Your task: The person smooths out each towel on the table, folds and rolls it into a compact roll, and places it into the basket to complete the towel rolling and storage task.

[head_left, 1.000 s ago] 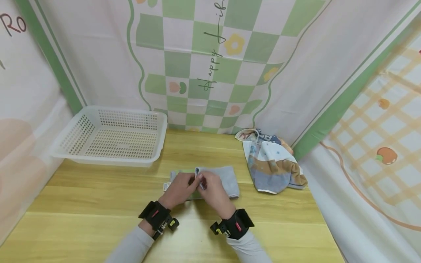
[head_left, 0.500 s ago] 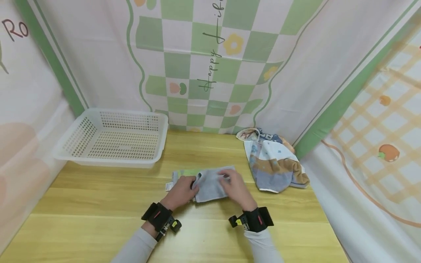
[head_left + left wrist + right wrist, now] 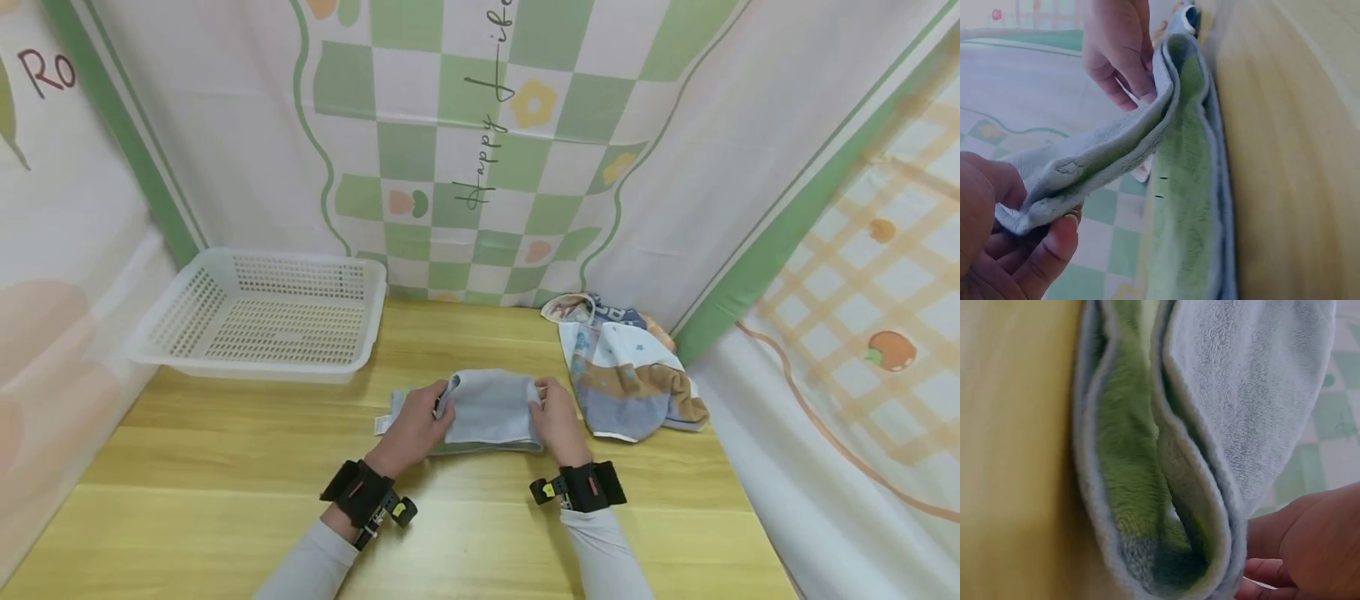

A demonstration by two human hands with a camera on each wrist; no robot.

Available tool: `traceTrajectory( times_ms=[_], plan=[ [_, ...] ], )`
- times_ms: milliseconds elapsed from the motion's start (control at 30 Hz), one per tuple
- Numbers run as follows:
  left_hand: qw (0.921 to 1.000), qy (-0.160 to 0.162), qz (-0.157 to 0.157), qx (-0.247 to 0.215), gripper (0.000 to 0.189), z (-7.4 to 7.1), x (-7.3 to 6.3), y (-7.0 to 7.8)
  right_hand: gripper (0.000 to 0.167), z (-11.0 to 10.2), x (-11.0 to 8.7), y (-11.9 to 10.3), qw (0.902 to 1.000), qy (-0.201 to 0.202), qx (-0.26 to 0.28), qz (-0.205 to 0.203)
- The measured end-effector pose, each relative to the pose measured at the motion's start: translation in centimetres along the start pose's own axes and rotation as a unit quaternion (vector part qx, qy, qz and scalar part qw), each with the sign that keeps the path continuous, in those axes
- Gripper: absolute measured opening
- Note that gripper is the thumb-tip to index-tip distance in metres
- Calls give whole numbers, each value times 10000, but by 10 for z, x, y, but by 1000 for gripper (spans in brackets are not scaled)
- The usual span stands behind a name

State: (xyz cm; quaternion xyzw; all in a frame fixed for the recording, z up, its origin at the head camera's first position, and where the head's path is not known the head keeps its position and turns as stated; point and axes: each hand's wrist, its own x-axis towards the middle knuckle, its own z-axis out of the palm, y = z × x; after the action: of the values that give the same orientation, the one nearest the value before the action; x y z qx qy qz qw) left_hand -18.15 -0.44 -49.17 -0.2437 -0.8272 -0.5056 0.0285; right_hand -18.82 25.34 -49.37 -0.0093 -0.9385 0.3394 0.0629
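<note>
On the table [image 3: 457, 542], just below frame centre, I see left hand [image 3: 412, 427] and right hand [image 3: 558, 423] gripping a folded towel [image 3: 491, 408].

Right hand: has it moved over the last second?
Yes. In the head view, judged against the basket, the right hand has moved to the right, away from the left hand and toward the cloth pile.
</note>
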Motion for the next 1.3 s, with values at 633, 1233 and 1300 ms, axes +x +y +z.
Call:
traceTrajectory(
  times_ms=[633, 1233, 1300],
  plan=[
    [9741, 164, -1354, 1805, 40, -21, -26, -21, 20, 20, -13, -22, 9917, -509, -681, -965],
    [9553, 386, -442, 2897, 15, 2, -35, -8, 21, 18, -12, -23, 9719, -1262, -1007, -1712],
    [9556, 352, -411, 2896, 18, 2, -33, -7, 20, 17, -14, -24, 9712, -1305, -1027, -1707]
  ],
)
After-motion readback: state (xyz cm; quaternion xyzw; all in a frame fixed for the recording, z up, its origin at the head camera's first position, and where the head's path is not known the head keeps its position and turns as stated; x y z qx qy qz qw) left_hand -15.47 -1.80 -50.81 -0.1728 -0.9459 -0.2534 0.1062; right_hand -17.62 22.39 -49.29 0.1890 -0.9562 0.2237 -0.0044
